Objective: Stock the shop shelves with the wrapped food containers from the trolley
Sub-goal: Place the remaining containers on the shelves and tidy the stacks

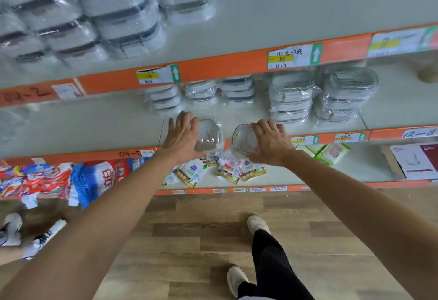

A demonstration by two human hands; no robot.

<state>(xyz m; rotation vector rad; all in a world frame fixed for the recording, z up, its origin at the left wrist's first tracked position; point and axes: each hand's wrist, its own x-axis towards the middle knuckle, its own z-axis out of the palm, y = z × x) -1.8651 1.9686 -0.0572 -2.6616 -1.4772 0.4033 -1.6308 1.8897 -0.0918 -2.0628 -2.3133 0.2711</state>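
My left hand (181,134) holds a clear wrapped food container (211,135) at the front edge of the middle shelf (94,124). My right hand (271,143) holds a second wrapped container (243,138) beside it, just right of the first. Both containers sit at the shelf's front lip, over its orange edge strip. Behind them stand stacks of wrapped white containers (290,97) in a row on the same shelf. More wrapped stacks (99,13) fill the left of the top shelf. The trolley is out of view.
The bottom shelf carries red and blue bags (59,181) at left, small sachets (225,169) in the middle and boxes (414,160) at right. Another person's white shoes (14,231) stand at left on the wooden floor. My own feet (257,224) are below.
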